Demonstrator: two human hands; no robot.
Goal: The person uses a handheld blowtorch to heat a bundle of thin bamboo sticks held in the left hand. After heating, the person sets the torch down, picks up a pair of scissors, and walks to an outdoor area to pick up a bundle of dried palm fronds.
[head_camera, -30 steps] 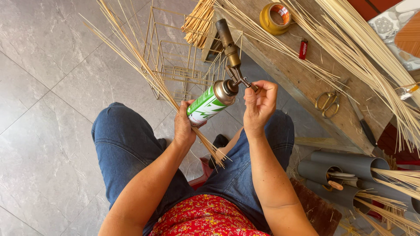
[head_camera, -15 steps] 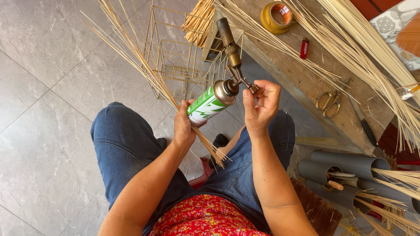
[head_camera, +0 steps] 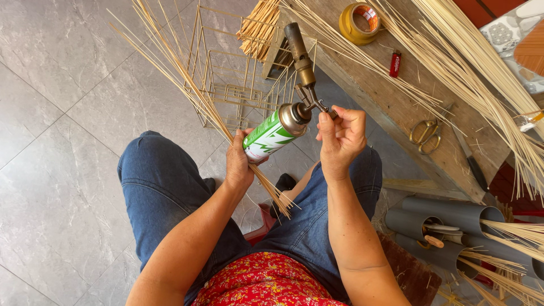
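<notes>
Grey tiled floor (head_camera: 68, 113); wooden bench (head_camera: 396, 107); hands: left (head_camera: 239, 161) gripping gas canister (head_camera: 272, 135), right (head_camera: 340, 136) pinching torch valve (head_camera: 324, 107).

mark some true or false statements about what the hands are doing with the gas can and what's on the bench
1. The left hand grips the green and white gas canister. True.
2. The right hand rests flat on the wooden bench. False: its fingers pinch the knob of the torch head at the canister's top.
3. A red lighter lies on the bench. True.
4. The scissors are in the right hand. False: they lie on the bench.
5. The yellow tape roll sits on the floor. False: it is on the bench.
</notes>
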